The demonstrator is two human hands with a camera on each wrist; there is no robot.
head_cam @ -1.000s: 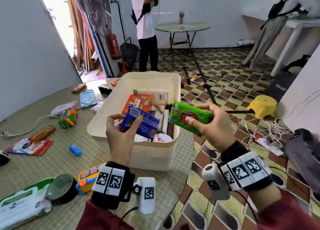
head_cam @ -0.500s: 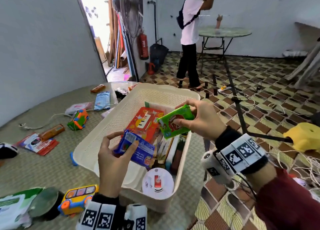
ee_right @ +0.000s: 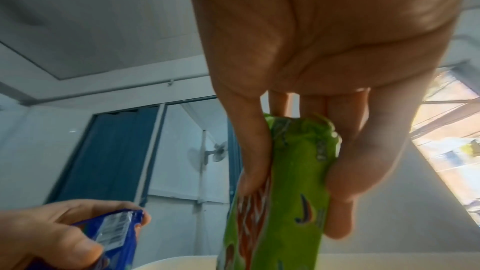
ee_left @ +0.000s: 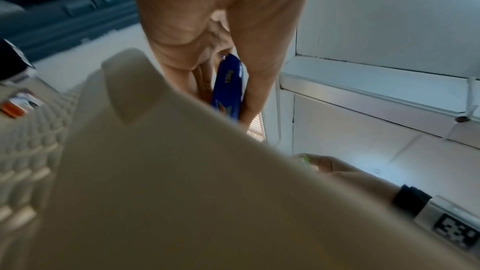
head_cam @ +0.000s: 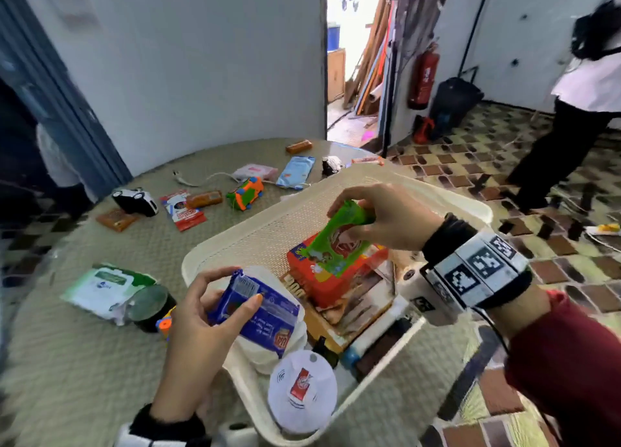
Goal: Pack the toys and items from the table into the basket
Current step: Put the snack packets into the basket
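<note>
The right hand (head_cam: 386,221) pinches the top end of a green packet (head_cam: 332,245) between thumb and fingers. The packet hangs tilted over the basket (head_cam: 463,204), its lower end just above a red box (head_cam: 322,278) that lies inside. In the right wrist view the thumb runs down one face of the packet and the fingers (ee_right: 345,182) curl round the other.

The left hand (head_cam: 198,329) grips a blue packet (head_cam: 258,315) by its near end, thumb on top and fingers curled underneath. The packet lies over the basket's near left corner, above a white pouch (head_cam: 268,356) inside. In the left wrist view the blue packet shows edge-on between thumb and fingers (the rest of that view is filled by the blurred basket wall).

Basket contents, right of the left hand:
- the red box, propped on flat printed cards (head_cam: 363,305);
- a white round disc (head_cam: 302,389) at the near corner;
- dark items along the near wall, too hidden to identify.

On the table (head_cam: 67,362), left of the left hand: a wipes pack (head_cam: 107,285) and a dark round tin (head_cam: 148,305) just beside it. Beyond the left hand: a red sachet (head_cam: 183,209), an orange-and-green toy (head_cam: 245,193), a white toy car (head_cam: 134,201) and a light blue pack (head_cam: 295,171).
</note>
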